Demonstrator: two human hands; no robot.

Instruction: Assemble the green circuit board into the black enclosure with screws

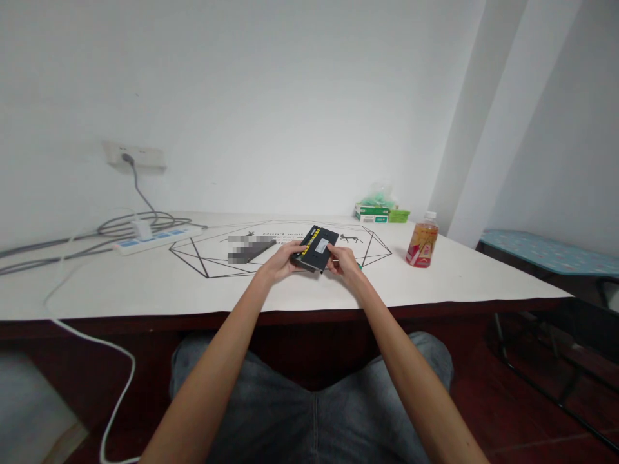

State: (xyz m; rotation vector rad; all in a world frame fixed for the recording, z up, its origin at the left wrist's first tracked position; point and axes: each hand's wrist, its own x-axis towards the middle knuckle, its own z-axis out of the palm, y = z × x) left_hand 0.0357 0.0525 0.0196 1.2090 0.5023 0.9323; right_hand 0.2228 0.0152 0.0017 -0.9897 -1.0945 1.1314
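A flat black device [316, 247] with a yellow strip and a white label is held just above the white table [159, 283], tilted. My left hand [280, 261] grips its near left edge, fingers curled round it. My right hand [343, 259] pinches its right side; something thin and green pokes out by that hand, too small to name. A dark flat slab [251, 249] lies on the table to the left of the device, partly blurred.
A drink bottle [422, 240] with amber liquid stands at the right. Green and white boxes [380, 211] sit at the back. A white power strip [152, 240] with grey cables lies at the left, and a white cable hangs off the table edge. A blue-topped bench [546, 252] stands far right.
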